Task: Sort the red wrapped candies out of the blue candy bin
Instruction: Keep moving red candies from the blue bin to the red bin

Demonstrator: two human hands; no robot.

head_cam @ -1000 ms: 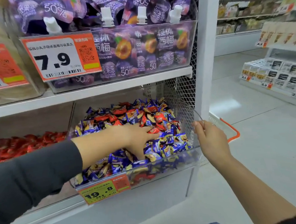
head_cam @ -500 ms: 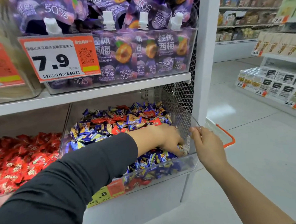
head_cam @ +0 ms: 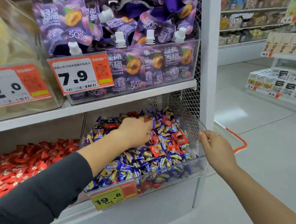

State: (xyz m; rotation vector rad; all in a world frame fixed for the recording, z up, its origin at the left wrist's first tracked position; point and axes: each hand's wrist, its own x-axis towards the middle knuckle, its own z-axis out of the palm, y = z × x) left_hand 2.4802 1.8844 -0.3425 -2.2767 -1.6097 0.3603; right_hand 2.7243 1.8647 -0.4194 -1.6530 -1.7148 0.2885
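A clear bin [head_cam: 190, 166] on the lower shelf holds a heap of blue wrapped candies [head_cam: 134, 163]. Several red wrapped candies [head_cam: 165, 146] lie among them, mostly at the right side. My left hand [head_cam: 136, 131] reaches into the back of the heap. Its fingers are curled and a bit of red wrapper shows at the fingertips. My right hand [head_cam: 215, 147] pinches the top edge of the bin's clear right wall. Left of this bin lies a heap of only red candies [head_cam: 25, 162].
An orange price tag reading 19.8 [head_cam: 112, 195] hangs on the bin's front. Purple spouted pouches [head_cam: 141, 65] fill the shelf above. A white post [head_cam: 209, 56] and wire mesh [head_cam: 185, 106] close the right side. A basket with an orange handle [head_cam: 237, 141] sits on the floor beyond.
My left hand has moved from the front right corner of the bin up to the back of the heap, uncovering red candies at the right. My right hand keeps its hold on the bin wall.
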